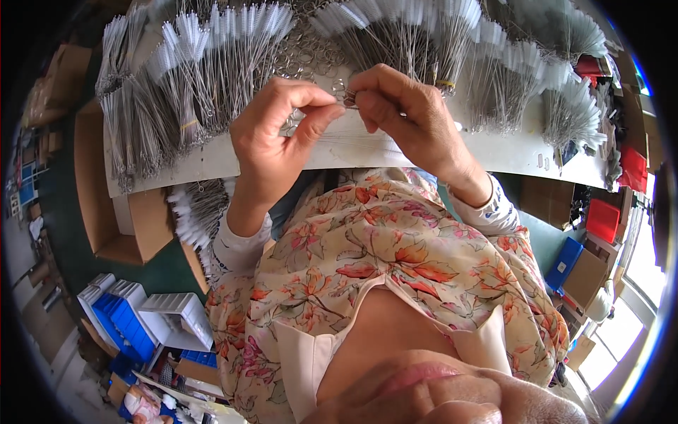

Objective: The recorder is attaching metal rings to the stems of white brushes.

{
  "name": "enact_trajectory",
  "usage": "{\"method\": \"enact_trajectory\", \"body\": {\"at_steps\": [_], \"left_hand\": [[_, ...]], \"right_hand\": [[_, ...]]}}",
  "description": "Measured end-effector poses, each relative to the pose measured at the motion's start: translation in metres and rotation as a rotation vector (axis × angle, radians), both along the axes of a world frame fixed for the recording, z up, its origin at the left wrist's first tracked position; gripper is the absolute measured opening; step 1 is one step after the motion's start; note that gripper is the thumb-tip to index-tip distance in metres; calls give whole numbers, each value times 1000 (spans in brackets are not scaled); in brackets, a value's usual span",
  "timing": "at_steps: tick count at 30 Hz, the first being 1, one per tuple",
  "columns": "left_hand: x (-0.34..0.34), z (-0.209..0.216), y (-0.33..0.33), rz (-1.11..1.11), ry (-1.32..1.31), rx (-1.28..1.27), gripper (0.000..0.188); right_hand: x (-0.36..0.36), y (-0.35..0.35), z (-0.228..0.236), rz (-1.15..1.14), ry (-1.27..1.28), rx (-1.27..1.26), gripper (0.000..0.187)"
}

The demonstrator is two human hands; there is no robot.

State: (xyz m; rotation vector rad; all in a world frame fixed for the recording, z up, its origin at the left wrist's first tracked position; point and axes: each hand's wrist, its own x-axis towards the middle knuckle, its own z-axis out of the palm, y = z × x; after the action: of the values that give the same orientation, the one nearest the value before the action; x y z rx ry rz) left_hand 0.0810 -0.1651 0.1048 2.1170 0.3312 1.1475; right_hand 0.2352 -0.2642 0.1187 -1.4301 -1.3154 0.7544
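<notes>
Over the white table (212, 166), my two hands meet at the fingertips. My left hand (282, 124) pinches thumb against forefinger; what lies between them is too small to make out. My right hand (417, 116) has its fingers curled round a few small metal rings (349, 96), right beside the left fingertips. Thin wires (353, 138) lie on the tabletop below the hands. Just beyond them is a heap of loose metal rings (305, 53). Bundles of wire-handled brushes with white bristles (187, 56) flank it on the left, and more brush bundles (406, 35) on the right.
An open cardboard box (134, 233) stands by the table's left end, with more brushes (198, 212) beside it below the table edge. White and blue plastic bins (176, 318) are on the left. A red bin (602, 219) and a blue bin (563, 263) are at the right.
</notes>
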Motion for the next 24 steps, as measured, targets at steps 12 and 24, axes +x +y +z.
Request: {"method": "enact_trajectory", "body": {"at_steps": [12, 24], "left_hand": [[3, -6, -16, -467, -56, 67, 18], [-54, -78, 1, 348, 610, -161, 12]], "right_hand": [[29, -19, 4, 605, 532, -614, 24], [77, -104, -82, -118, -808, -567, 9]]}}
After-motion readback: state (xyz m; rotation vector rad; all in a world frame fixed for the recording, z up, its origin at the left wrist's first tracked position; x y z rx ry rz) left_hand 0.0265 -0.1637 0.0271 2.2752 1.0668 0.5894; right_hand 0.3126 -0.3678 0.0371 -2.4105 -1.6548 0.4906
